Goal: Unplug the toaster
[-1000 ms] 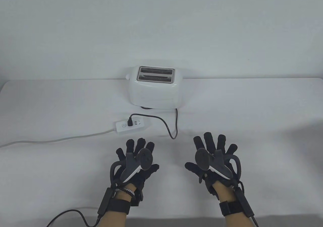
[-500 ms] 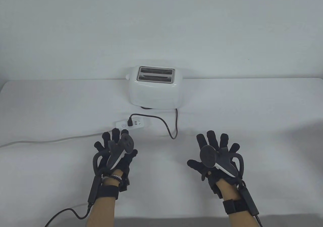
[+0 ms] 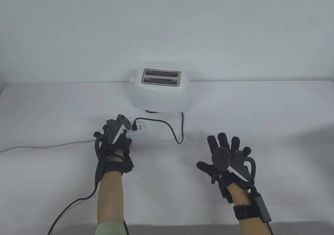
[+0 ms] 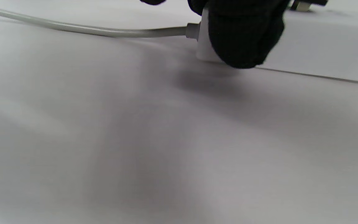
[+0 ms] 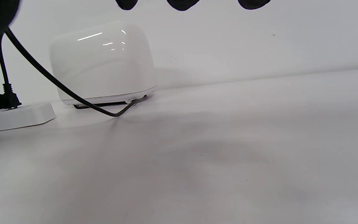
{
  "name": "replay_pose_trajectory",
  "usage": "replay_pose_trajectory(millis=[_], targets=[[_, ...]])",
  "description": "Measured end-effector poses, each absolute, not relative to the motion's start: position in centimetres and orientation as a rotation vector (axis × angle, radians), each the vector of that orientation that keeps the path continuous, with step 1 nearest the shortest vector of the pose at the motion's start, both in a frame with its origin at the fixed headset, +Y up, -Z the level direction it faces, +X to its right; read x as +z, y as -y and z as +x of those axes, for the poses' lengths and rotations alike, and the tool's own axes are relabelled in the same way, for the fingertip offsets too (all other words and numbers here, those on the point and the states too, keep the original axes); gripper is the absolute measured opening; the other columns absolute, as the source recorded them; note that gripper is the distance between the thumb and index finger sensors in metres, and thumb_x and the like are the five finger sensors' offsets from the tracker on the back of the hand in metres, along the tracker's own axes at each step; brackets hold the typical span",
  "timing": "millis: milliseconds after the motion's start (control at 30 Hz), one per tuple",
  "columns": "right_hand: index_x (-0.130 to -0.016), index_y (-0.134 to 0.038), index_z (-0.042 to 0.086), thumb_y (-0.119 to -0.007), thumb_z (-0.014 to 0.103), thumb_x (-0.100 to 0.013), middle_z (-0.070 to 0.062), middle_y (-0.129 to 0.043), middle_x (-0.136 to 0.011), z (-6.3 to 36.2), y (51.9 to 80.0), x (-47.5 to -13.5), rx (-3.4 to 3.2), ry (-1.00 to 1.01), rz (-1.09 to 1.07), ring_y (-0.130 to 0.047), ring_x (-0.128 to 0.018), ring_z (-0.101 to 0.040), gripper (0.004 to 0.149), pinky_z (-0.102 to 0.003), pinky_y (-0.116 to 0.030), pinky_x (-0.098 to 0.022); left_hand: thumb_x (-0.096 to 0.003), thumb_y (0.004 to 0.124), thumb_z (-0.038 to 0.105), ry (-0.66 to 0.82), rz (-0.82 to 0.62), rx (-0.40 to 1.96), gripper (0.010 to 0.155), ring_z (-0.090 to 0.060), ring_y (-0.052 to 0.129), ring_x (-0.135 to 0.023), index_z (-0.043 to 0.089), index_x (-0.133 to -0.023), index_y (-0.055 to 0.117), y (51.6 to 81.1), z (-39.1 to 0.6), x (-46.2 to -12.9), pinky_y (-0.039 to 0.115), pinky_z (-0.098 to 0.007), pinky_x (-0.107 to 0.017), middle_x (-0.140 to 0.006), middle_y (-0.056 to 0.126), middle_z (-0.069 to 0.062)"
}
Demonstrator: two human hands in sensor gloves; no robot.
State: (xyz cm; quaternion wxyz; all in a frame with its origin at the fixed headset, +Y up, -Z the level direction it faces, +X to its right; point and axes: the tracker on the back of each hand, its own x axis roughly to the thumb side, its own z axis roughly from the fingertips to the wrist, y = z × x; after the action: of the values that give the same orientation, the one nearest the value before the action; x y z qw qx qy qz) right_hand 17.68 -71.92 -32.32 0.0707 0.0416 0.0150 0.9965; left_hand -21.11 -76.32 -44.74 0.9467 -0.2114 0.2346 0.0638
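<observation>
Table (image 3: 261,109) white. Toaster (image 3: 159,90) at far middle, cord (image 3: 172,128) looping forward to plug (image 3: 135,127), seated in strip (image 3: 141,130); strip's long axis left-right. Left hand (image 3: 113,138) on strip's left end, grip unclear, just beside plug. Right hand (image 3: 225,159) splayed, empty, well right of plug.

My left hand (image 3: 113,138) covers the power strip's (image 3: 141,130) near end. The plug (image 3: 135,127) shows just beside it, open from my right hand's (image 3: 227,162) side. The black cord (image 3: 175,133) loops between; the toaster (image 3: 159,91) blocks behind.
</observation>
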Motion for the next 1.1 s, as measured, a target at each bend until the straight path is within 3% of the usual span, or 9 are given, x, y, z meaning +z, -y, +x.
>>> replay_pose_trajectory(millis=[133, 300, 467, 700, 800, 1100], targets=[[-0.109, -0.026, 0.03, -0.07, 0.078, -0.028, -0.015, -0.02, -0.117, 18.0, 71.8, -32.4, 2.99, -0.038, 0.119, -0.029, -0.099, -0.064, 0.104, -0.087, -0.029, -0.055, -0.0513, 0.08, 0.047, -0.453, -0.418, 0.146, 0.08, -0.006, 0.04, -0.128, 0.064, -0.111, 0.029, 76.1, -21.4, -44.8, 0.017, -0.053, -0.099, -0.128, 0.037, 0.029], [-0.109, -0.027, 0.03, -0.071, 0.078, -0.028, -0.014, -0.022, -0.117, 18.6, 71.7, -32.5, 2.969, -0.036, 0.108, -0.032, -0.1, -0.063, 0.104, -0.087, -0.03, -0.056, -0.0456, 0.087, 0.044, -0.334, -0.359, 0.233, 0.082, -0.013, 0.06, -0.119, 0.058, -0.112, 0.041, 75.7, -21.7, -43.4, 0.029, -0.052, -0.098, -0.126, 0.048, 0.023], [-0.109, -0.027, 0.029, -0.071, 0.077, -0.029, -0.015, -0.024, -0.117, 19.7, 71.3, -32.4, 2.945, -0.009, 0.079, -0.035, -0.1, -0.062, 0.103, -0.087, -0.031, -0.056, -0.0413, 0.089, 0.044, -0.122, -0.255, 0.214, 0.082, -0.017, 0.072, -0.111, 0.051, -0.113, 0.048, 74.9, -19.9, -40.9, 0.042, -0.052, -0.093, -0.123, 0.058, 0.015], [-0.109, -0.029, 0.029, -0.074, 0.067, -0.035, -0.015, -0.027, -0.117, 21.9, 70.5, -31.5, 2.843, 0.022, -0.02, -0.039, -0.1, -0.061, 0.095, -0.086, -0.031, -0.056, -0.0406, 0.088, 0.047, 0.119, -0.206, 0.197, 0.082, -0.018, 0.076, -0.108, 0.048, -0.114, 0.051, 74.3, -14.0, -37.9, 0.046, -0.055, -0.09, -0.121, 0.062, 0.011], [-0.108, -0.029, 0.029, -0.075, 0.063, -0.037, -0.015, -0.028, -0.116, 22.7, 70.2, -31.1, 2.806, 0.048, -0.045, -0.04, -0.1, -0.061, 0.091, -0.086, -0.032, -0.056, -0.0407, 0.088, 0.047, 0.156, -0.194, 0.219, 0.082, -0.019, 0.076, -0.108, 0.047, -0.114, 0.051, 74.0, -12.0, -37.3, 0.046, -0.055, -0.09, -0.121, 0.062, 0.011], [-0.109, -0.028, 0.029, -0.078, 0.067, -0.034, -0.015, -0.028, -0.117, 22.3, 69.6, -30.9, 2.791, 0.04, 0.066, -0.041, -0.1, -0.061, 0.098, -0.086, -0.032, -0.056, -0.0411, 0.088, 0.047, 0.213, -0.181, 0.214, 0.081, -0.019, 0.076, -0.108, 0.046, -0.114, 0.051, 74.3, -8.4, -36.2, 0.046, -0.055, -0.09, -0.121, 0.063, 0.01]])
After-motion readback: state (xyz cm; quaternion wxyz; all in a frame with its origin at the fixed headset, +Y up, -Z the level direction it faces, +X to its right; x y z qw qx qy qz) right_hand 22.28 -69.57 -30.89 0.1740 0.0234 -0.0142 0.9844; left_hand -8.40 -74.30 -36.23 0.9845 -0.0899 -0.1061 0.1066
